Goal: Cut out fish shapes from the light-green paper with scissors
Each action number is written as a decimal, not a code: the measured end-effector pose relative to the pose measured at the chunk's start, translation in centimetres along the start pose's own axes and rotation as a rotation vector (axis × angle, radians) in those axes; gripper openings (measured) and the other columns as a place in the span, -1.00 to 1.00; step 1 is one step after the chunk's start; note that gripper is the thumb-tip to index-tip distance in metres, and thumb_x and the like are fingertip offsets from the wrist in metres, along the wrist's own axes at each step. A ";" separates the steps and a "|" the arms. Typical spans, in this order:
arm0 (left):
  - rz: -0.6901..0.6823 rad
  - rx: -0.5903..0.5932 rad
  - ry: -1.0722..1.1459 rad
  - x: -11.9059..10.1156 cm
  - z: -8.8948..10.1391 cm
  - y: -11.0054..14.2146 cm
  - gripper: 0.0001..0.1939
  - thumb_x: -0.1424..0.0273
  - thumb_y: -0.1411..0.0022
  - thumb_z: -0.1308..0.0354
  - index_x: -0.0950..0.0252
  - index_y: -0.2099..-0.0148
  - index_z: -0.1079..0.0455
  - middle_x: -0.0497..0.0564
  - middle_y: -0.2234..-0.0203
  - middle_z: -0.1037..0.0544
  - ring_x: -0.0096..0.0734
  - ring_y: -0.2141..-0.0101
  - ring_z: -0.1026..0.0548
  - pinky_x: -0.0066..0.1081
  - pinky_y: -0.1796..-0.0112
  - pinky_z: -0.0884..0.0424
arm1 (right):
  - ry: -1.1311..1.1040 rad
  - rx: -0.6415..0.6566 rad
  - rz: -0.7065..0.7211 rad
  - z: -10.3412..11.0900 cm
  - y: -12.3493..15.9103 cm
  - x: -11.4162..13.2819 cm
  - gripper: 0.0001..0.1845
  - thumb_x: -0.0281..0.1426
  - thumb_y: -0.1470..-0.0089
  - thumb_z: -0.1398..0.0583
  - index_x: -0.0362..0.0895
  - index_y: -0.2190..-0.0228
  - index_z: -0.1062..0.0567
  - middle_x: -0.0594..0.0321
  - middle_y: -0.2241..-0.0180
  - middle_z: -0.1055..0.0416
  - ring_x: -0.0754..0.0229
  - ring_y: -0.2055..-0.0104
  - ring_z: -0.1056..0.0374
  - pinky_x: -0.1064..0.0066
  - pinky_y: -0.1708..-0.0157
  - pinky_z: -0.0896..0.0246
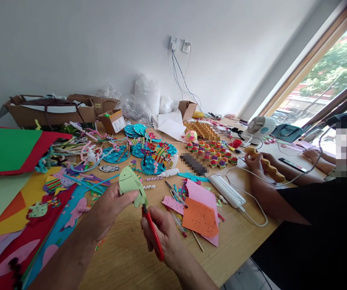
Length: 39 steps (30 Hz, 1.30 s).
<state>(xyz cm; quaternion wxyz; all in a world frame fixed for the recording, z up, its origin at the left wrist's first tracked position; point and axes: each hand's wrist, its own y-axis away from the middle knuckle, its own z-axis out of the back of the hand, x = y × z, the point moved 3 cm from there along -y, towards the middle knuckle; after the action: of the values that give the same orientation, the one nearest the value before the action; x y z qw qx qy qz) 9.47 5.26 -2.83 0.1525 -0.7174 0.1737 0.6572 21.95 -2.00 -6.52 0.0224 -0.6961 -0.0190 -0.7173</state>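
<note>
Left hand, just left of centre: we have the green paper fish pinched between thumb and curled fingers, head toward upper left, tail toward lower right. Fish is up above the table, mid-frame.

Right hand, lower centre: closed around the red-handled scissors, handles pointing down, blades up at the fish's tail end. We can't tell how far the blades are apart.

Right of our right hand: orange paper with pencilled outlines, lying over pink paper. White power strip just beyond, to the right.

Behind the fish, centre: blue discs with paper cutouts; painted carton cups right of those. Left edge: stacked coloured sheets. Cardboard box at upper left, against the wall.

Right side: we see a co-worker in a black sleeve holding a brown wavy strip near the fan.
</note>
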 end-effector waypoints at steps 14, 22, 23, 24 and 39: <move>0.003 0.051 -0.038 -0.2 -0.2 0.0 -0.90 0.36 -0.12 -0.17 0.17 0.39 -0.51 -0.17 0.51 -0.55 -0.38 0.36 -0.43 -0.50 0.29 -0.32 | 0.083 -0.015 0.015 0.2 0.1 0.2 -0.50 -0.05 -0.09 -0.18 -0.08 0.64 -0.15 0.45 0.67 0.01 0.39 0.66 0.04 0.54 0.70 0.16; -0.002 0.004 -0.107 -1.1 -0.4 0.3 -0.86 0.34 -0.07 -0.16 0.20 0.50 -0.47 -0.14 0.56 -0.54 -0.40 0.47 -0.38 -0.46 0.39 -0.29 | 0.172 -0.043 0.020 0.4 0.3 1.0 -0.47 0.00 -0.08 -0.16 -0.08 0.65 -0.13 0.43 0.66 0.04 0.35 0.59 0.10 0.50 0.64 0.22; -0.004 0.002 -0.131 -1.4 -0.5 0.3 -0.83 0.33 -0.07 -0.15 0.20 0.53 -0.45 -0.13 0.57 -0.53 -0.40 0.49 -0.37 -0.46 0.43 -0.27 | 0.176 -0.047 0.016 0.4 0.4 1.1 -0.46 0.00 -0.08 -0.16 -0.08 0.65 -0.12 0.43 0.66 0.04 0.35 0.59 0.10 0.50 0.64 0.23; -0.008 -0.005 -0.151 -1.7 -0.6 0.3 -0.80 0.32 -0.07 -0.13 0.21 0.56 -0.42 -0.12 0.59 -0.52 -0.40 0.51 -0.36 -0.47 0.48 -0.24 | 0.176 -0.046 0.014 0.4 0.4 1.1 -0.46 0.00 -0.08 -0.16 -0.08 0.65 -0.12 0.43 0.66 0.04 0.34 0.59 0.10 0.50 0.63 0.23; 0.053 -0.079 -0.194 -1.8 -0.5 0.5 -0.81 0.24 0.01 -0.16 0.22 0.54 -0.45 -0.08 0.57 -0.54 -0.37 0.50 -0.41 -0.45 0.46 -0.31 | 0.210 -0.029 0.031 0.5 0.6 1.2 -0.49 0.00 -0.09 -0.14 -0.08 0.64 -0.15 0.43 0.67 0.01 0.33 0.58 0.08 0.48 0.60 0.18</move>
<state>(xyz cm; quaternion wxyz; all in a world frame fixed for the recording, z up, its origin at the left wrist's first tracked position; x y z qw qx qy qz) 9.56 4.65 -0.98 0.1225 -0.6511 0.1510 0.7337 22.45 -2.62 -5.35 0.0251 -0.6177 0.0045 -0.7860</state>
